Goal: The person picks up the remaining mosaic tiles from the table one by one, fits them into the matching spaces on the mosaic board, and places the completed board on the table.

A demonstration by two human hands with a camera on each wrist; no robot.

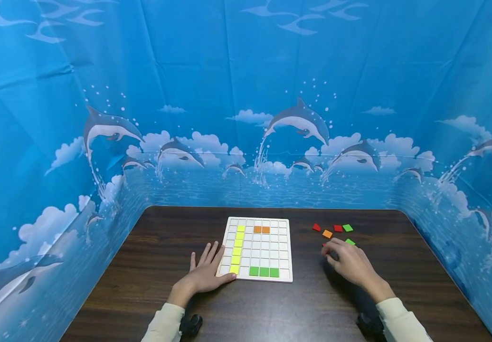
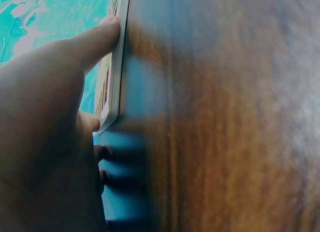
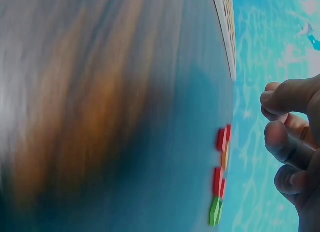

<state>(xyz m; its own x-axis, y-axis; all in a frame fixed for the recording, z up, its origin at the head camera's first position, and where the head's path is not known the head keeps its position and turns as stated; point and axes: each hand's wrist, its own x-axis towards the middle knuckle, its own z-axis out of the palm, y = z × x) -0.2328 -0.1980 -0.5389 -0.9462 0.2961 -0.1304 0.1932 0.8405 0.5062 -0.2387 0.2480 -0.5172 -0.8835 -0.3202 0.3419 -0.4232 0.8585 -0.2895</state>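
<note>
A white square grid board lies on the table, with a column of yellow squares, two orange squares and a row of green squares on it. My left hand lies spread at the board's near left corner, its thumb touching the near edge. Over the loose pieces at the right, my right hand is raised above the table with fingers bent. No piece shows between its fingertips in the right wrist view. Near them are a red piece and a green piece, partly hidden.
Behind the right hand lie two more red pieces, an orange square and another green piece. The dark wooden table is bounded by a blue dolphin-print curtain at the back and sides.
</note>
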